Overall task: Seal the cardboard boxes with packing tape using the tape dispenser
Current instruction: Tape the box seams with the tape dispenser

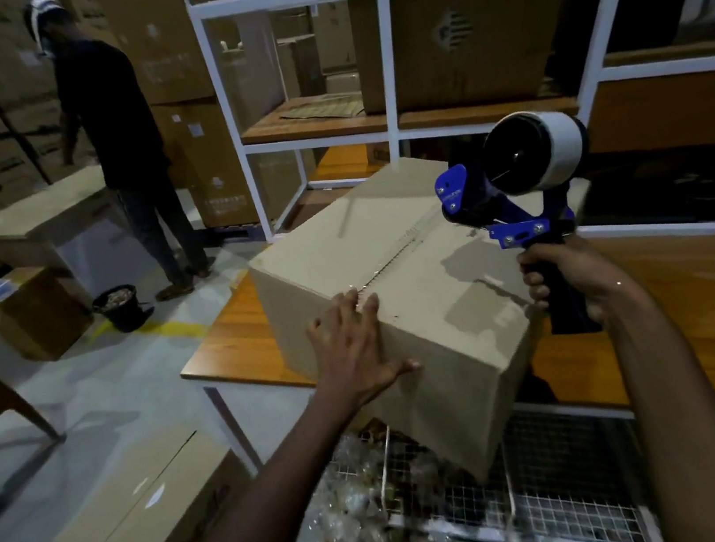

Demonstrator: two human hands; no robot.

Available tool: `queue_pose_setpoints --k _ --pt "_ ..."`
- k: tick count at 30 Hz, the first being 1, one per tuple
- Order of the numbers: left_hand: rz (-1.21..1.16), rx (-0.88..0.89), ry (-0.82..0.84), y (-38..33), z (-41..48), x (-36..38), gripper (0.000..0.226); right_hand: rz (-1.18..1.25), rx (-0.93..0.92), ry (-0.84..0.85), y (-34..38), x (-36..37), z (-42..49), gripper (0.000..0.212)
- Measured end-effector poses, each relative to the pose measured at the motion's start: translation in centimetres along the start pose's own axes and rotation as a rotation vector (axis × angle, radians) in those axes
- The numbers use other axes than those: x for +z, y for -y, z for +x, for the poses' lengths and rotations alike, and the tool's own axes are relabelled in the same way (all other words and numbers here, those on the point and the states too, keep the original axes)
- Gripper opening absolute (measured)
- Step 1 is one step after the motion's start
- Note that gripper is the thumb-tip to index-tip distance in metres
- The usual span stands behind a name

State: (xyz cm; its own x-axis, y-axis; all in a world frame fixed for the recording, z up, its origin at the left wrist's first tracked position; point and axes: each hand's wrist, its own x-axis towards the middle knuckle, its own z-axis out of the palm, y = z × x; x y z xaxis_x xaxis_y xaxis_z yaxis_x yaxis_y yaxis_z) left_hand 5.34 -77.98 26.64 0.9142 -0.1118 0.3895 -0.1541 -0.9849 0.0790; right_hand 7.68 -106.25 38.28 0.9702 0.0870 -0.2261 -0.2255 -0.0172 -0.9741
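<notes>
Left hand (357, 345) flat, fingers spread, pressing near top edge of cardboard box (400, 292), which sits on the wooden table (235, 335), near end overhanging. Right hand (575, 280) fingers clamped round tape dispenser (524, 185) handle, held above box's right side.

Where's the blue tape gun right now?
In the head view, the tape gun is on the right, gripped by the right hand and raised by the right edge of the cardboard box.

The left hand (357, 345) reaches forward, palm down, fingers (349, 306) straight and spread. The right hand (575, 280) is raised, fingers curled round the tape dispenser (515, 159) handle.
</notes>
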Motion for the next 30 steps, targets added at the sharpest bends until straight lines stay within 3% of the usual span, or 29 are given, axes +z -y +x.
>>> queue_pose_setpoints --k 4,8,16,21,23,25,27,28,29,30 --pt "0.042 -0.086 0.003 -9.1 -0.2 2.2 0.11 0.03 0.034 -0.007 -1.0 -2.9 -2.2 0.023" --pt "0.058 -0.013 0.024 -13.6 2.3 3.0 0.099 0.02 -0.021 -0.03 -2.4 -6.3 -3.8 0.021" --pt "0.106 0.192 0.156 -15.9 7.6 3.7 0.072 0.313 0.14 -0.013 -4.5 -8.1 -5.3 0.02" --pt "0.068 0.333 0.181 -16.2 9.4 3.1 0.077 0.474 0.171 0.025 -5.4 -7.0 -4.7 0.012" --pt "-0.067 0.396 0.171 -14.5 9.7 2.9 0.077 0.502 0.16 0.024 -5.5 -6.2 -4.5 0.011" --pt "-0.375 0.37 0.191 -12.4 9.7 2.0 0.06 0.515 0.151 0.023 -5.4 -5.4 -4.2 0.01" --pt "-0.837 0.151 0.085 -11.2 9.6 -0.1 0.025 0.509 0.143 0.016 -5.3 -4.6 -3.9 0.011" --pt "-1.053 -0.025 0.05 -10.7 9.6 -1.4 0.02 0.509 0.14 0.022 -5.3 -4.2 -3.7 0.011" --pt "-1.228 -0.212 0.079 -10.1 9.7 -2.7 0.031 0.509 0.135 0.028 -5.2 -3.7 -3.6 0.012" --pt "-1.37 -0.354 0.221 -9.6 9.9 -4.1 0.045 0.503 0.127 0.033 -5.0 -3.1 -3.5 0.013"
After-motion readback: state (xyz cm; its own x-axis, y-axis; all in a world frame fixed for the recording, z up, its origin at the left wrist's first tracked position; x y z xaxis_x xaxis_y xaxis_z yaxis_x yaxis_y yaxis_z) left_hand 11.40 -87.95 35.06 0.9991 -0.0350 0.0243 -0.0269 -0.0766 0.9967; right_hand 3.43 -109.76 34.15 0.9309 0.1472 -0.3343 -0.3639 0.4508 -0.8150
